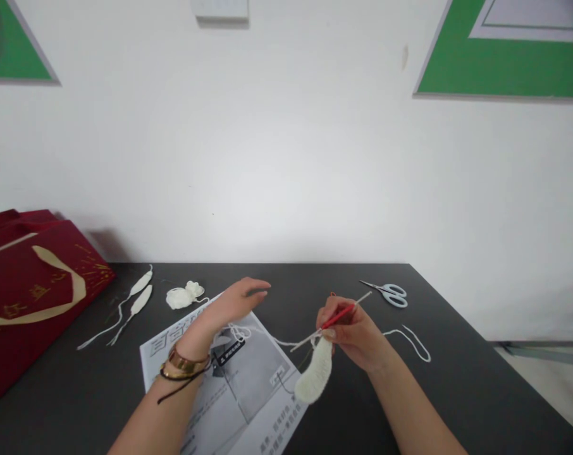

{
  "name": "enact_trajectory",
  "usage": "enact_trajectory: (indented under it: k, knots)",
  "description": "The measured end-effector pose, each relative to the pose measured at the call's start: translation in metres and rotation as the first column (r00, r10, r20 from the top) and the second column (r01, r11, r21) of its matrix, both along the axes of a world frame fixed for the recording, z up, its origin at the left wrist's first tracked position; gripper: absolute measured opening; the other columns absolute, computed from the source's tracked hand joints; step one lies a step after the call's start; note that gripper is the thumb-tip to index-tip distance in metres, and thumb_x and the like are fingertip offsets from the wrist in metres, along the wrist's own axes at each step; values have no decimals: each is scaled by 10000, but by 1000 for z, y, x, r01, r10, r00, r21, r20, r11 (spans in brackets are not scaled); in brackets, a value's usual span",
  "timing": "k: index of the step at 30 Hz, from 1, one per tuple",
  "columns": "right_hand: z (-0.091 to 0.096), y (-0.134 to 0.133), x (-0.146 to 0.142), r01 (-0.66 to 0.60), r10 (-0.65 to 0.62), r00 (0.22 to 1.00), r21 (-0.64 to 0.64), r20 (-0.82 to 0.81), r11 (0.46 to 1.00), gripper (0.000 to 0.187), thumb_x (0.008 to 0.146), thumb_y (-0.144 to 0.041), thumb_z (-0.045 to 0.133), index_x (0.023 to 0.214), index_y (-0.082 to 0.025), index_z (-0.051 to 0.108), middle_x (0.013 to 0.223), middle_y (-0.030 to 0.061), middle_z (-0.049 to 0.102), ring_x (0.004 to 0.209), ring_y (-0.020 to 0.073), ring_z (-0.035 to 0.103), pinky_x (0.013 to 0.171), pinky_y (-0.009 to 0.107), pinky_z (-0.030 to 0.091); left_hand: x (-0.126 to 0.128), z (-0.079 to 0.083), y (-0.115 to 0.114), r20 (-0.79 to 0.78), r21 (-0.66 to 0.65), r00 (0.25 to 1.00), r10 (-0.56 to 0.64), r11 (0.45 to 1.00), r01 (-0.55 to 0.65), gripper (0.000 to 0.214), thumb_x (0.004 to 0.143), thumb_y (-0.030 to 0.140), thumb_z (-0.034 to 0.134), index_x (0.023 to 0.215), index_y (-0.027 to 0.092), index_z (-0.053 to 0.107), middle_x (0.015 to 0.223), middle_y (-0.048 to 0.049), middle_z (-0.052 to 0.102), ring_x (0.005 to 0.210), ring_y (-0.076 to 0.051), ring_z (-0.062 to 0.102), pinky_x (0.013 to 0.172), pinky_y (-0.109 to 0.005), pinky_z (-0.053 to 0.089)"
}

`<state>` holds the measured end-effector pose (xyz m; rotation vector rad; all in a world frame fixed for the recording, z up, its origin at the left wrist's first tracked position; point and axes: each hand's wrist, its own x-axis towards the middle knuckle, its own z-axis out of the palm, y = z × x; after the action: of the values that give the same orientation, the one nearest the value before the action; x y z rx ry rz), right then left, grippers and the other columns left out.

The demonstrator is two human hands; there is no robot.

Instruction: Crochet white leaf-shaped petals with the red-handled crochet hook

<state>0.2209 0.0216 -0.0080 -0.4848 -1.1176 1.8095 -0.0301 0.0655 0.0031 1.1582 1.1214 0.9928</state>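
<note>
My right hand (pixel 346 328) is closed around a crochet hook (pixel 339 316) with a red handle and thin, pale ends. The same fingers pinch the top of a white crocheted piece (pixel 314 376), long and rounded, which hangs over the edge of a printed sheet. From it a strand of white yarn (pixel 283 343) runs left to a loose tangle on the paper. My left hand (pixel 243 298) hovers above the upper part of the sheet, fingers stretched and thumb apart, with nothing visible in it. A yarn tail (pixel 417 347) lies right of my right wrist.
Scissors (pixel 389 292) with pale handles lie at the back right of the dark table (pixel 362 417). A small bundle of white yarn (pixel 184 295) and two slim white pieces (pixel 141 300) with tails rest at the back left. A red bag (pixel 35 278) stands left, and the printed sheet (pixel 262 404) lies in front.
</note>
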Motion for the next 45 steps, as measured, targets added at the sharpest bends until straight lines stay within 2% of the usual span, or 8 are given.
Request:
enact_trajectory:
  k: [6, 10, 14, 20, 24, 30, 39, 45]
  knots:
    - [-2, 0, 0, -22, 23, 1000, 24, -15, 999, 169, 634, -162, 800, 690, -153, 641, 561, -11, 658, 358, 76, 561, 340, 147, 451, 66, 25, -38, 285, -44, 878, -384, 910, 412, 310, 834, 410, 528, 994, 170, 642, 867, -64, 600, 775, -175, 598, 708, -306, 484]
    - [-4, 1, 1, -10, 11, 1000, 26, -16, 1000, 179, 625, -149, 804, 686, -152, 636, 559, -17, 662, 346, 73, 555, 332, 147, 458, 67, 19, -38, 374, -102, 770, -517, 802, 588, 360, 844, 492, 462, 942, 168, 584, 813, -36, 548, 530, -108, 534, 493, -260, 460]
    - [-4, 1, 1, 13, -14, 999, 29, 31, 1000, 196, 595, -151, 823, 665, -148, 641, 567, -12, 666, 352, 78, 563, 338, 156, 469, 53, 11, -32, 365, -133, 691, -623, 700, 701, 465, 726, 549, 632, 960, 150, 584, 732, -16, 559, 384, -15, 251, 334, -161, 189]
    - [-4, 4, 3, 62, -72, 988, 74, 137, 995, 178, 591, -130, 824, 674, -142, 667, 558, -15, 652, 398, 86, 588, 382, 165, 491, 49, 12, -34, 238, -104, 727, -644, 727, 679, 242, 718, 283, 739, 846, 91, 667, 511, 76, 392, 405, -26, 233, 351, -193, 124]
    - [-4, 5, 5, 84, -102, 982, 120, 159, 989, 172, 592, -121, 822, 671, -141, 670, 574, -12, 654, 406, 87, 590, 387, 168, 493, 46, 8, -33, 235, -88, 699, -675, 702, 707, 338, 816, 418, 613, 863, 89, 673, 473, 80, 352, 392, -38, 198, 365, -209, 128]
    - [-5, 4, -2, 61, -64, 997, 76, 35, 995, 192, 580, -128, 830, 654, -163, 657, 583, -16, 657, 408, 88, 583, 354, 154, 458, 45, -4, -31, 255, -82, 627, -736, 630, 772, 389, 667, 426, 736, 875, 104, 668, 503, 55, 439, 391, -47, 267, 376, -212, 183]
    - [-2, 2, -4, 82, -80, 996, 51, -35, 995, 212, 553, -139, 847, 634, -161, 652, 596, -9, 661, 419, 70, 549, 362, 147, 409, 64, 6, -46, 190, -42, 752, -632, 760, 649, 330, 667, 417, 750, 717, 96, 689, 437, 75, 409, 358, -29, 258, 354, -201, 168]
    - [-5, 2, -3, 47, -42, 993, 47, -107, 998, 240, 567, -184, 849, 644, -176, 622, 606, -10, 657, 438, 72, 536, 372, 148, 382, 70, 11, -49, 162, -46, 718, -677, 722, 691, 252, 666, 341, 768, 663, 112, 664, 441, 57, 458, 376, -43, 330, 376, -205, 199]
